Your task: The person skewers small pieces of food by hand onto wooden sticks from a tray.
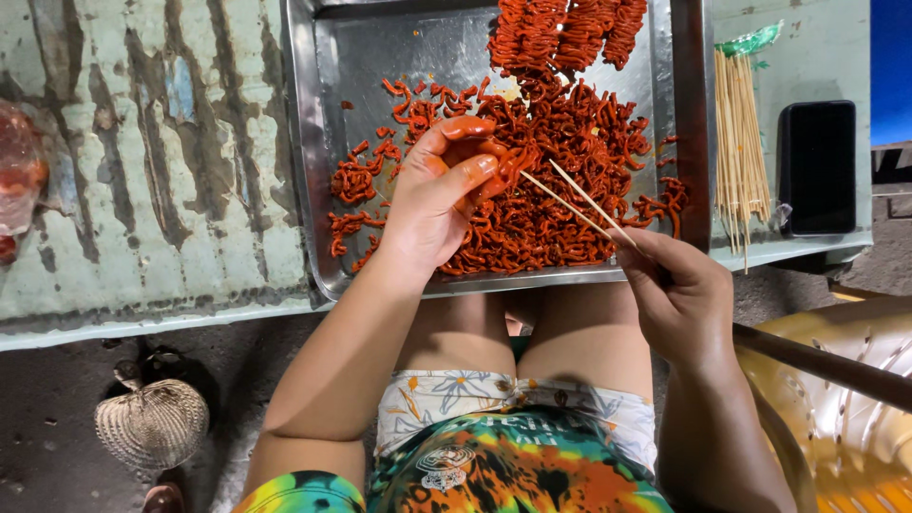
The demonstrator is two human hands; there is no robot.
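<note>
- Counter (142, 190), worn and streaked, runs out to the left of the left-hand fingers; a red-stained clear bag (17, 180) at its far edge is cut off, so what is in it I cannot tell.
- Woven fan (152, 423) lies on the ground well below and left of those fingers.
- Steel tray (323, 142) carries a heap of red marinated meat strips (560, 190); the left hand (437, 204) rests in the heap, its fingers (475, 171) pinched on one strip, slick with red sauce.
- Two thin bamboo skewers (579, 204) cross from the right-hand fingers up to the pinched strip; their tips meet it just beside the left fingertips.
- Right hand (679, 294) sits past the tray's near edge, fingers clenched round the skewer ends; seen from the back, so the grip itself is hidden.
- To my eye the risk is a sharp tip sliding off greasy meat into the left fingertips, or the strip slipping free and dropping off the tray onto the lap.
- Bundle of spare skewers (741, 142) and a dark phone (817, 166) lie on the counter right of the right-hand fingers; a yellow plastic chair (836, 408) is cut off at the corner.
- Finished threaded meat at the tray's top edge runs out of view.
</note>
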